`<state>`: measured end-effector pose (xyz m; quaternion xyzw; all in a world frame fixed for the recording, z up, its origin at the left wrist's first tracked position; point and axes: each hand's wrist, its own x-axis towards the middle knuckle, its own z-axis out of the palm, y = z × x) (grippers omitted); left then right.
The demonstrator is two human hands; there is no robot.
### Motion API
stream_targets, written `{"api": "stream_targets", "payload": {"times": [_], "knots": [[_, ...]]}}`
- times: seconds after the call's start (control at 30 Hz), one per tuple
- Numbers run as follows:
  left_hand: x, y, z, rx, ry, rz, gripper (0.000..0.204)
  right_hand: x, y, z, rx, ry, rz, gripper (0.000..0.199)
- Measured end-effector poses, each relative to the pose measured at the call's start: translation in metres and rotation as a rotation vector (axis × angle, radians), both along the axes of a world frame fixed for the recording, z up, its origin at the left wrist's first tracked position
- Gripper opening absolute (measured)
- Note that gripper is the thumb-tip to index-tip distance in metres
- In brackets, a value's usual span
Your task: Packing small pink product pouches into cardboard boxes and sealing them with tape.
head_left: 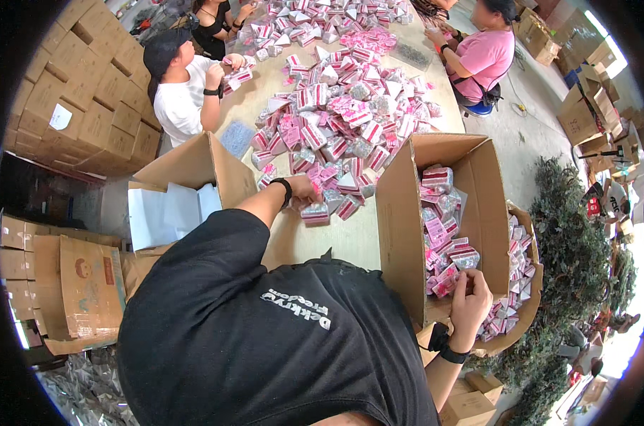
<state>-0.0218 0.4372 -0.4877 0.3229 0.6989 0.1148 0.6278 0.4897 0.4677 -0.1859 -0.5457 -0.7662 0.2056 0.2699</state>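
A heap of small clear packets (350,110) with pink-and-white striped cards covers much of the table. My left hand (304,190) is at the heap's near edge, its fingers closed on a pink-labelled packet, partly hidden by the hand. Just below it lies another packet (315,213). To the right stands an open cardboard box (395,234), partly filled with the same packets. My right hand (471,302) is at the box's near end. Its fingers are bent and pinched together against a packet (466,258); how firmly they grip it is hard to see.
Left of me, an open carton (233,170) holds white sheets. A round-edged carton (531,284) of packets sits right of the box. Co-workers in white (183,92) and pink (485,57) sit along the table. Stacked cartons (88,92) and dark green foliage (567,248) flank the area.
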Motion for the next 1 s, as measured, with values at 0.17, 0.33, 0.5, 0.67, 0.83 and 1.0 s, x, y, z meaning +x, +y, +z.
{"api": "stream_targets", "payload": {"times": [0.17, 0.33, 0.5, 0.67, 0.83, 1.0], "knots": [[0.025, -0.019, 0.028, -0.124, -0.065, -0.270, 0.020, 0.006, -0.002, -0.002, -0.024, -0.018, 0.003, 0.009], [0.073, -0.009, 0.060, -0.026, 0.815, -0.152, 0.062, 0.007, -0.006, -0.005, 0.030, -0.019, 0.013, 0.010], [0.070, -0.018, 0.019, 0.268, 0.849, -0.220, 0.046, 0.001, -0.003, 0.002, -0.043, -0.010, 0.014, 0.008], [0.037, -0.005, 0.016, 0.385, 0.773, -0.156, 0.023, 0.014, -0.004, -0.010, 0.035, -0.006, 0.013, 0.008], [0.004, -0.001, 0.097, 0.460, 0.536, 0.152, 0.025, 0.007, -0.006, -0.006, 0.010, 0.044, -0.040, 0.008], [-0.007, -0.003, 0.208, 0.816, 0.541, 0.208, 0.027, 0.006, -0.002, -0.004, 0.039, 0.049, -0.023, 0.008]]}}
